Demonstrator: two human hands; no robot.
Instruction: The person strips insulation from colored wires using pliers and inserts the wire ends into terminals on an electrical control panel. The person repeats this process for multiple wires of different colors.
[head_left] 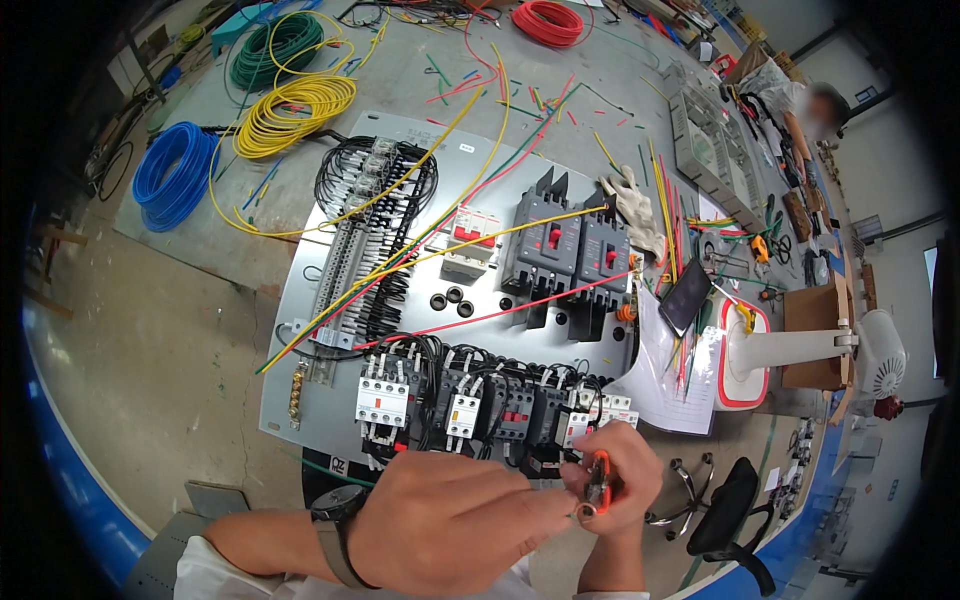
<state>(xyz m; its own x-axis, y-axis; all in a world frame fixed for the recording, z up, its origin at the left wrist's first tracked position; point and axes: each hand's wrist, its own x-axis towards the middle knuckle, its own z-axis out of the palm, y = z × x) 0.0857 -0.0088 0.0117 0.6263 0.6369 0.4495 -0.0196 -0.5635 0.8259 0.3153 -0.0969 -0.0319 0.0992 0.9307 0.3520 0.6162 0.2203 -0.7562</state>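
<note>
The right hand's fingers [622,462] are wrapped around a metal hand tool with orange-red handles [602,488], its end tilted down toward the wearer. The left hand's fingers [510,512] are bent and drawn together, with the tips at the working end of that tool; whether they pinch anything small there cannot be told. A dark round watch on a grey strap [337,505] circles the left wrist.

Just beyond the hands, a row of electrical units lines the near edge of a flat grey metal panel [275,405]. Among them are a white-faced block contactor [383,400] and, to its right, a narrower white-faced unit [463,415], with black wires looping around both. Farther up the panel lie three small dark rings [455,296], a white breaker with red switches [470,240] and two large dark-grey breakers with red toggles [555,240]. At the left, a long grey terminal strip [345,265] is fringed with black wires, and a loose bundle of long yellow, red and green wires [380,275] crosses it.

To the panel's right are a white cloth glove [635,212] and white paper sheets [690,400]. Behind, blue [175,178], yellow [295,118], green [277,52] and red wire coils [548,24] rest on the grey bench [420,75].
</note>
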